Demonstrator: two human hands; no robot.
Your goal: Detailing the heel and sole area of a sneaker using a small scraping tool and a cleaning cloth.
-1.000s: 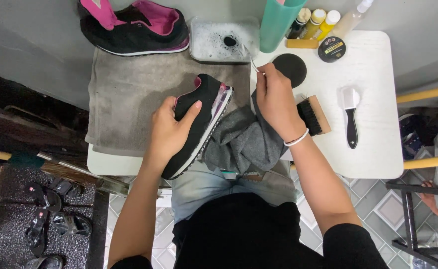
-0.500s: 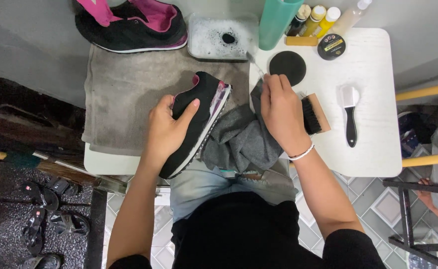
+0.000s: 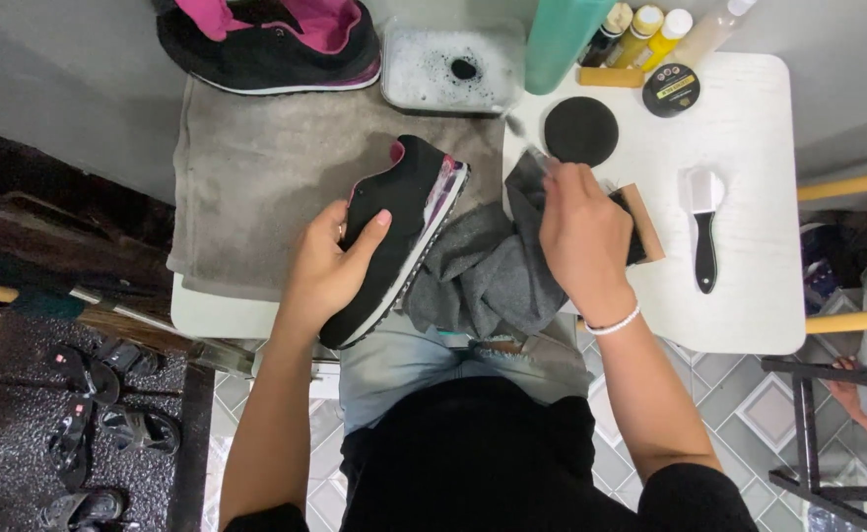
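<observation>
With the left hand (image 3: 330, 271) clamped on the black shoe (image 3: 394, 232), the right hand (image 3: 581, 236), apparently bunching the grey cloth (image 3: 488, 271) beside that shoe, does best wiping with a firm, smooth pad.

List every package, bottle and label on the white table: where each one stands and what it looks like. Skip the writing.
Round tin: far side of the table, flat, black with a yellow label.
Teal container: far edge, tall, plain.
Three small bottles: beside the teal container, yellow or pale caps, one with a dark body.
Clear bottle: far right, slim, pale.
Yellow-brown bar: by the bottles, flat, oblong.
No screens or signs.
</observation>
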